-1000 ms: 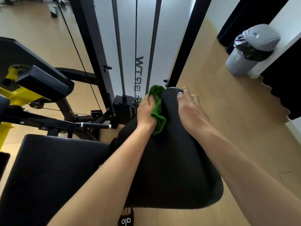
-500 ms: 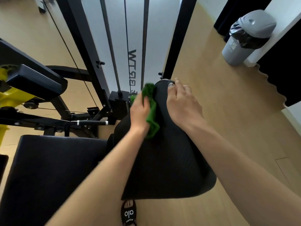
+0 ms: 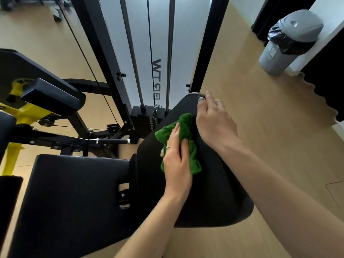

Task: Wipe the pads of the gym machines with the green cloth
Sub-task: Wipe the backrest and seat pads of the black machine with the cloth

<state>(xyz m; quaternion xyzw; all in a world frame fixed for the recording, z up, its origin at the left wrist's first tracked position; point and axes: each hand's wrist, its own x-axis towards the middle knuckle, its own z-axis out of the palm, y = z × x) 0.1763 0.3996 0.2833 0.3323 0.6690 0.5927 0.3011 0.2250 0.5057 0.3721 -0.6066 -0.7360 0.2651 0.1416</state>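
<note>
A black back pad (image 3: 210, 185) of a gym machine rises in front of me, tilted away. My left hand (image 3: 176, 162) presses the crumpled green cloth (image 3: 183, 131) flat against the pad's upper middle. My right hand (image 3: 216, 123) grips the pad's top right edge, fingers curled over it. A black seat pad (image 3: 70, 200) lies to the left, joined to the back pad.
A weight stack with guide rods and cable (image 3: 149, 116) stands behind the pad. A yellow and black machine arm with a small black pad (image 3: 54, 97) is at left. A grey bin (image 3: 290, 41) with a black liner sits far right on the wooden floor.
My left hand has slid the green cloth down the back pad from near its top toward the middle. My right hand still holds the pad's top edge.
</note>
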